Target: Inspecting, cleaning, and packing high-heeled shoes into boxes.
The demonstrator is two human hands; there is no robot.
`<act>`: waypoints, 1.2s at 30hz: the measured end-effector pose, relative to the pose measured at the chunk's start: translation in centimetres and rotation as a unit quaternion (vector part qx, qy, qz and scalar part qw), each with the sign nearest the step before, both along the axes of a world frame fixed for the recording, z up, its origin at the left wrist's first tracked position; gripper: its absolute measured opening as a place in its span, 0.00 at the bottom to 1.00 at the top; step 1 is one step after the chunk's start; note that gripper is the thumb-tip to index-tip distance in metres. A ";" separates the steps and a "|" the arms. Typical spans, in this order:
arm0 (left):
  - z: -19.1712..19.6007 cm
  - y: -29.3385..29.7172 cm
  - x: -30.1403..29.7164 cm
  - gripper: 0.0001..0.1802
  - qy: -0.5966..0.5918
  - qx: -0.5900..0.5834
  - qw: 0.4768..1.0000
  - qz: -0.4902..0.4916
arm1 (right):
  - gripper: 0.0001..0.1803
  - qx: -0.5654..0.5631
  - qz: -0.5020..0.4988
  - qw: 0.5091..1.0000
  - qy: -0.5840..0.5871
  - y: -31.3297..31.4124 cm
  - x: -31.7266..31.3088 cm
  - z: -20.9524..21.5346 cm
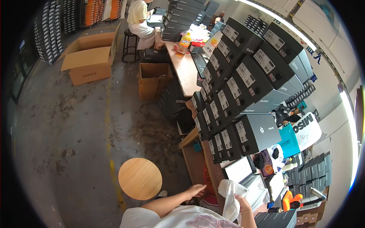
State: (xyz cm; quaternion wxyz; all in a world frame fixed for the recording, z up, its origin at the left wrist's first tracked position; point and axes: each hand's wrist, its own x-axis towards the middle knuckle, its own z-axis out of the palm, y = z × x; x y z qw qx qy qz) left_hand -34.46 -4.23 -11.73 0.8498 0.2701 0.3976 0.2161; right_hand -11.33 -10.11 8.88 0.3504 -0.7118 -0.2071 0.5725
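The right hand [243, 204] grips a thin white sheet [229, 193] along its near right side. The fingers behind the sheet are hidden; whether the material is paper or plastic cannot be determined. The sheet hangs between the two hands, and its lower end is hard to trace against the white shirt [171, 217]. The left hand [195, 191] is positioned left of the sheet, apart from it, fingers loosely extended; no held item is visible, and its palm is concealed. Just beyond the right hand lies a ribbed white item [257, 192], partly covered by the sheet. Farther beyond both hands stand stacked dark boxes [243, 95]. To the right of the right hand, a dark box [275, 219] is cut off by the lower edge.
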 end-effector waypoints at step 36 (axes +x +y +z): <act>-14.6 -5.5 -7.4 0.14 0.270 -0.053 0.951 0.144 | 0.41 -0.143 0.414 0.875 -0.205 -5.2 2.6 -11.3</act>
